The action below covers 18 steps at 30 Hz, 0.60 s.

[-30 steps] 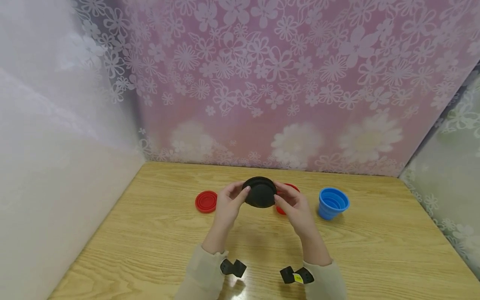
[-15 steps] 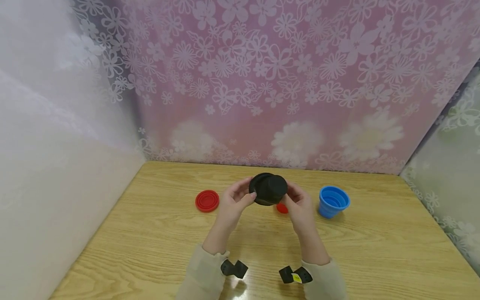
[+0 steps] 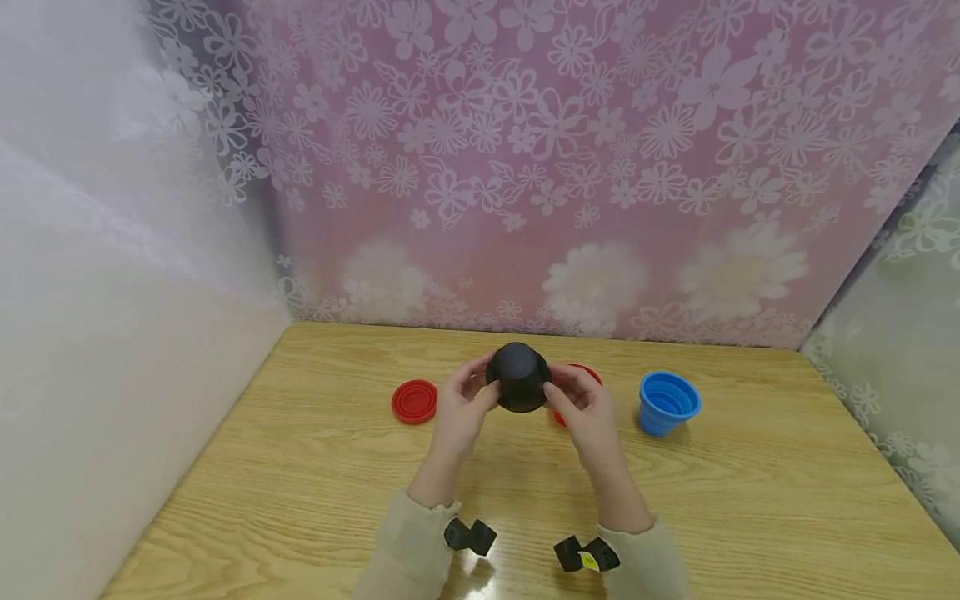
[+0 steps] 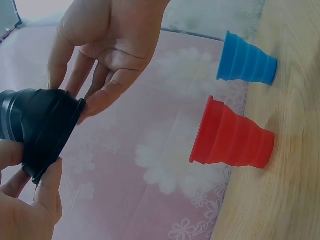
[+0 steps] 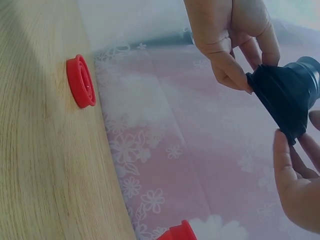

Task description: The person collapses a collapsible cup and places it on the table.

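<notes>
A black collapsible cup [image 3: 519, 379] is held up over the table between both hands, its base turned toward the head camera. My left hand [image 3: 459, 408] pinches its rim on the left, thumb on the near side and fingers behind. On the right, my right hand [image 3: 588, 412] grips the rim the same way. The side wrist views show the black cup [image 4: 42, 122] lying sideways in the air, with its rings drawn out into a stepped cone. Behind the right hand stands an extended red cup [image 4: 232, 135], partly hidden in the head view.
A flattened red collapsible cup [image 3: 414, 402] lies on the wooden table [image 3: 300, 467] left of the hands. An extended blue cup [image 3: 667, 404] stands to the right. Flowered cloth [image 3: 525, 167] hangs behind the table, with pale walls at both sides.
The black cup has gone from a shallow dome to a taller cone, its base pushed out. It tilted to the right midway and is now centred again. Both hands kept hold.
</notes>
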Available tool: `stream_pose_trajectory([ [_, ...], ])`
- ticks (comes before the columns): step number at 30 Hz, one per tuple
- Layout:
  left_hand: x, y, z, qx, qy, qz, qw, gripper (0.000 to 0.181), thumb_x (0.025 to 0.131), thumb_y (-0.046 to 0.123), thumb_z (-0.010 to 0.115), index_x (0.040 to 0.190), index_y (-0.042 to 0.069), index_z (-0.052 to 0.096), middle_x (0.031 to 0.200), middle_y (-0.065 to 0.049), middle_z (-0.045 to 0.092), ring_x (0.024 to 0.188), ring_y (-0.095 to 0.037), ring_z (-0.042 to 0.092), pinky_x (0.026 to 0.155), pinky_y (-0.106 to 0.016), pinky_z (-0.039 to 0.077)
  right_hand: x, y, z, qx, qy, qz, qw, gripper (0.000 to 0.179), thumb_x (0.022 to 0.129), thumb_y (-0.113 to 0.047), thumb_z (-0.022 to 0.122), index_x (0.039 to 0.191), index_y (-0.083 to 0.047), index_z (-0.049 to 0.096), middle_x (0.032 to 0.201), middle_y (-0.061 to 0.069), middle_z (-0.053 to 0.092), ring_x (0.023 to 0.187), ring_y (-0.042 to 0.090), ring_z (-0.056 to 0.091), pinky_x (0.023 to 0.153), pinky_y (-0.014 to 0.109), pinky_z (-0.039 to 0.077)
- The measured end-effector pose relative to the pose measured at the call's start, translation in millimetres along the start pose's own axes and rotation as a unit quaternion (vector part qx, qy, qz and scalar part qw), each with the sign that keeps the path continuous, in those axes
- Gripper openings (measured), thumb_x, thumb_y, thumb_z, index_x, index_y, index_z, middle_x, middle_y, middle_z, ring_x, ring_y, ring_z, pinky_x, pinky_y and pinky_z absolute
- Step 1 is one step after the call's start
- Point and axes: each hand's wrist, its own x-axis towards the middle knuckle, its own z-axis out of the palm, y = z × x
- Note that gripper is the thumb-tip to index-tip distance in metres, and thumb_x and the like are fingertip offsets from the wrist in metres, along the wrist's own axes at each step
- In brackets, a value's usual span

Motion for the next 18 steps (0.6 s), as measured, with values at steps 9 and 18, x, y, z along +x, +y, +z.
stream_pose_trajectory([
  [9, 0.2, 1.8, -1.0, -0.026, -0.004, 0.0, 0.9996, 0.04, 0.08, -0.009, 0.054, 0.12, -0.004, 0.05, 0.097, -0.008, 0.051, 0.085, -0.014, 0.057, 0.07, -0.031, 0.051, -0.8, -0.7, -0.5, 0.017, -0.047, 0.005, 0.9987, 0.038, 0.083, 0.002, 0.058, 0.12, 0.006, 0.049, 0.105, 0.009, 0.056, 0.087, 0.014, 0.059, 0.072, 0.028, 0.05],
  [18, -2.4, 4.1, 3.5, -0.045, -0.046, -0.006, 0.9979, 0.037, 0.084, -0.007, 0.051, 0.121, -0.008, 0.047, 0.104, -0.013, 0.05, 0.089, -0.016, 0.058, 0.073, -0.036, 0.05, 0.5, -0.3, 2.3, 0.027, 0.027, 0.004, 0.9993, 0.029, 0.081, 0.01, 0.055, 0.11, 0.008, 0.051, 0.096, 0.001, 0.058, 0.084, 0.012, 0.059, 0.073, 0.024, 0.049],
])
